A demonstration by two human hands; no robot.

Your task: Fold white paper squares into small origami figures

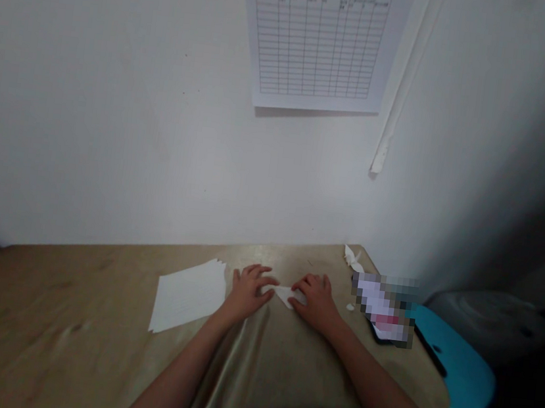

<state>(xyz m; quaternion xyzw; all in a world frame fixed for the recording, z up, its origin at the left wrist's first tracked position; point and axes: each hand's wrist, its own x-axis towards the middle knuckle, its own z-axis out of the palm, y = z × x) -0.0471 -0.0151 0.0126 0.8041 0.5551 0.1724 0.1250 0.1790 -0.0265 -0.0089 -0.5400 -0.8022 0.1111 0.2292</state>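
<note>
A small piece of folded white paper (284, 293) lies between my hands on the brown table cover. My left hand (249, 288) pinches its left end between thumb and forefinger, the other fingers slightly raised. At the right end, my right hand (314, 300) has thumb and fingers closed on the paper, hiding part of it. To the left of my left hand rests a stack of white paper sheets (190, 295), its edges a little uneven.
A phone (381, 310), its screen blurred out, lies at the table's right side. Behind it sits a white folded paper shape (352, 258), and a paper scrap (350, 307) is nearby. A blue chair (468, 367) stands at the right edge. A printed chart (322, 44) hangs on the wall.
</note>
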